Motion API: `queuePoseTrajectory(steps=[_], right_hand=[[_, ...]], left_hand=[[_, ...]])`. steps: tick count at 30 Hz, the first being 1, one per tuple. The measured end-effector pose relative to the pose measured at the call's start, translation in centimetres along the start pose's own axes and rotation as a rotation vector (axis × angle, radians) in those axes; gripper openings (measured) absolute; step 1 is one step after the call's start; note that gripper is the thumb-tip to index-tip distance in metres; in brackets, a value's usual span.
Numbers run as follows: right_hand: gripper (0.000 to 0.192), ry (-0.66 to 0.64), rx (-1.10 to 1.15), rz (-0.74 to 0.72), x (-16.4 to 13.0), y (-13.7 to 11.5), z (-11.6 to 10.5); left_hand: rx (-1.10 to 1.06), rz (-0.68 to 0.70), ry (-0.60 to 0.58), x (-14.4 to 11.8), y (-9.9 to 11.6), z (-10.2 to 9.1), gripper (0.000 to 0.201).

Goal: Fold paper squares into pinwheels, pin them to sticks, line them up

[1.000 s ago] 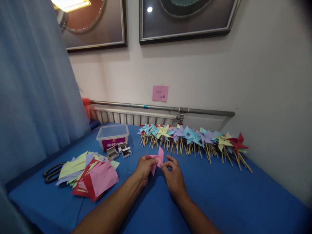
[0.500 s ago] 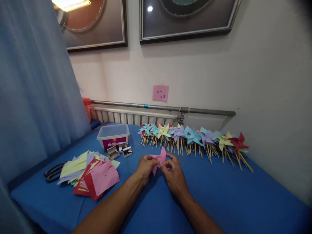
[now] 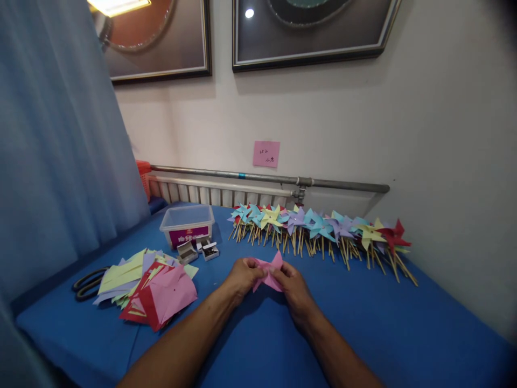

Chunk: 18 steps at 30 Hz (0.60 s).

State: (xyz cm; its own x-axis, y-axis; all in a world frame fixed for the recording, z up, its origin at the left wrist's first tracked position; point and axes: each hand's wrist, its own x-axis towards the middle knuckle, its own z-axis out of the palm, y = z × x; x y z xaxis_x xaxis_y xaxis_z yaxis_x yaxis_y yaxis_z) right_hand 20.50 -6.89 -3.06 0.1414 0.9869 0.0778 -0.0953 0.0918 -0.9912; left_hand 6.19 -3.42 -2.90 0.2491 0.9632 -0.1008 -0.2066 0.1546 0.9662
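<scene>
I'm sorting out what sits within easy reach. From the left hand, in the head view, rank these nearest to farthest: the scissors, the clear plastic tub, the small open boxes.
From the left hand:
1. Small open boxes, just up and left of it.
2. Clear plastic tub, behind the boxes, nearer the radiator.
3. Scissors, at the table's far left edge, beyond the paper stack.

Wall: I see it off-white (image 3: 424, 124), with two framed pictures (image 3: 307, 29) and a pink note (image 3: 266, 154).
Radiator: white (image 3: 218, 193), under a grey pipe (image 3: 266, 178).
Curtain: pale blue (image 3: 52, 151), on my left.
Worktop: blue-covered (image 3: 383, 323).
</scene>
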Motion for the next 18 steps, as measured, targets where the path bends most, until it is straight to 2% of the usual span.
queuePoseTrajectory(steps=[3,7,18], right_hand=[[0.049,-0.004,-0.018,0.046,0.1,0.5,-0.1],[0.05,0.004,-0.047,0.048,0.8,1.4,-0.3],[0.034,0.091,-0.199,-0.022,0.0,0.8,0.2]], left_hand=[[0.1,-0.012,-0.026,-0.2,0.0,0.1,0.035],[0.126,-0.007,-0.051,-0.3,0.1,0.0,0.039],[0.105,-0.013,-0.031,-0.1,-0.2,0.0,0.032]])
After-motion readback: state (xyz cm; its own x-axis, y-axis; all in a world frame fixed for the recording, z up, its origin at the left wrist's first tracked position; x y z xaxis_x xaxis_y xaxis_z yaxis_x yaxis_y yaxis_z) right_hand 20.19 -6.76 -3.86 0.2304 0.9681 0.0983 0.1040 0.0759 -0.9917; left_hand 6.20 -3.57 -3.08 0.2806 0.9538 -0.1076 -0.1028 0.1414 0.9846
